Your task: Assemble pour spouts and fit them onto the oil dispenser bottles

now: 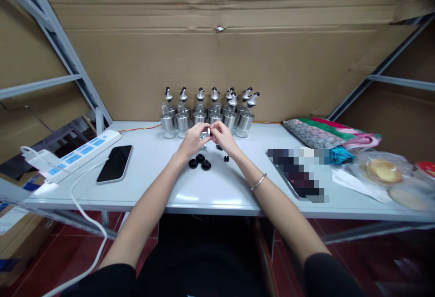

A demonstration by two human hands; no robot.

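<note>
My left hand [193, 140] and my right hand [222, 137] meet above the white table [224, 188], both pinching a small silver metal part [205, 133] between the fingertips. Just below the hands lie three black round caps [200, 161] and a few tiny black pieces [224, 157]. Behind the hands stand two rows of several glass bottles with steel sleeves and pour spouts [209, 113], against the cardboard wall.
A black phone [114, 163] lies left of the caps, beside a white power strip [78, 152] with a white cable. To the right are a dark tablet-like item [299, 174], folded fabric bags [322, 134] and wrapped pastries [384, 171].
</note>
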